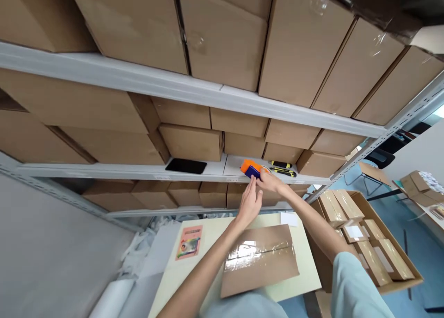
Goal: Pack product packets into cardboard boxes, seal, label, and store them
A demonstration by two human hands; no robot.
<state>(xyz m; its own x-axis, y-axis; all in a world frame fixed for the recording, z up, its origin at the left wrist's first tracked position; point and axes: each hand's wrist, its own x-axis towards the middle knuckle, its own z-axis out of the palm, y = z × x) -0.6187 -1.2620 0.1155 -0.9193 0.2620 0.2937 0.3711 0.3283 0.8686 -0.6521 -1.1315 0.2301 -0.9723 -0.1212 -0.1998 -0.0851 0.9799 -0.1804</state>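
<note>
Right hand [269, 180] is gripping orange-and-blue dispenser [251, 168], fingers bent.
Left hand [250, 201] is holding nothing apparent, fingers nearly straight; the dispenser, probably light and stiff, is seemingly favoring a side hold.

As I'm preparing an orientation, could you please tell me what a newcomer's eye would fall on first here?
Likely the orange-and-purple tool in the right hand, at the front of the shelf. Next, perhaps, the shiny taped carton on the table below, and the pink card to its left.
</note>
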